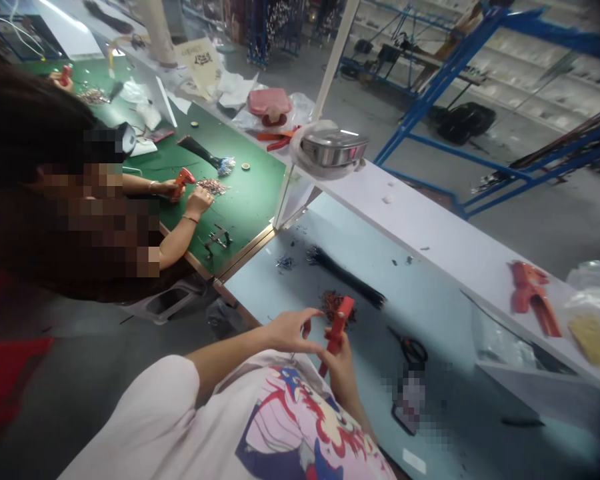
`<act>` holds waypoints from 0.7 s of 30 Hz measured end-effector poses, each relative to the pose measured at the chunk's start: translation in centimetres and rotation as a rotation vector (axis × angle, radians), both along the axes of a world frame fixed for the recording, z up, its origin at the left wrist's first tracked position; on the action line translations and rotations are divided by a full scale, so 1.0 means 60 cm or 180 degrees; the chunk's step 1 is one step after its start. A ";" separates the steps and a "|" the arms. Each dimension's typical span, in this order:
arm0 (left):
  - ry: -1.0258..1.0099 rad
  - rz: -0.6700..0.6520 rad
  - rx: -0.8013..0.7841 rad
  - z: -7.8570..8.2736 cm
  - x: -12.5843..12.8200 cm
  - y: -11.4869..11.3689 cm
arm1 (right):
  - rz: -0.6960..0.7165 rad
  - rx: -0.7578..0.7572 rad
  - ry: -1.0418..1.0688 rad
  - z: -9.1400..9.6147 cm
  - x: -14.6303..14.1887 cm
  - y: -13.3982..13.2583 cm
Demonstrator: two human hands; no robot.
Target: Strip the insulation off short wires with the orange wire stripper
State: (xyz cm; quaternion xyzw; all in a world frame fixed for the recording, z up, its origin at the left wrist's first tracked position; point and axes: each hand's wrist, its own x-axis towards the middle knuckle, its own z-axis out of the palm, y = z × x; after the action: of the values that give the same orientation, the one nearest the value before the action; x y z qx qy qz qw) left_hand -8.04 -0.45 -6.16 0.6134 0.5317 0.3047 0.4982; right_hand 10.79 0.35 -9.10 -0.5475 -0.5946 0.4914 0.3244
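- While the right hand (343,370), low in the centre of the frame, is wrapped around a red hand tool (341,323), the left hand (290,331) sits just left of it, thumb and forefinger curved apart; whether anything small is pinched there, I cannot tell.
- The step in hand looks like working small pieces one by one with the tool, head upward; the next move would seem to call for steady left fingertips at that head, clear of its bite, before any squeeze.
- Just behind the tool, at frame centre, a loose pile of reddish-brown pieces (331,303) lies on the pale blue table (290,293).
- Above the pile, a black cable bundle (347,277) slants down to the right, with a few bluish bits (284,262) to its left.
- Right of centre lie dark-handled scissors (413,350).
- Upper left, at a green table (260,200), a co-worker's hand grips a similar red tool (184,177).
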 end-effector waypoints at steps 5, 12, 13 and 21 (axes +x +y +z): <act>-0.0422 0.0394 -0.0180 -0.008 0.003 0.005 | -0.0538 -0.0249 0.0703 0.002 0.032 -0.012; -0.0867 0.0695 -0.0294 -0.021 0.044 0.030 | 0.0366 0.0191 0.1338 0.048 -0.005 -0.050; -0.0875 0.0710 -0.0310 -0.024 0.050 0.032 | 0.0487 0.0210 0.1398 0.052 -0.012 -0.051; -0.0462 0.0369 -0.0101 -0.017 0.062 0.040 | 0.0558 -0.0003 0.1616 0.060 -0.026 -0.049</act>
State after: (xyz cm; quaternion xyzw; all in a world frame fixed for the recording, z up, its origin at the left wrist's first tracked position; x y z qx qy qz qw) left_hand -4.31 1.95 -7.20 0.5499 0.5336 0.3682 0.5266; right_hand 9.23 -2.58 -5.51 -0.3533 -0.5391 0.6394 0.4191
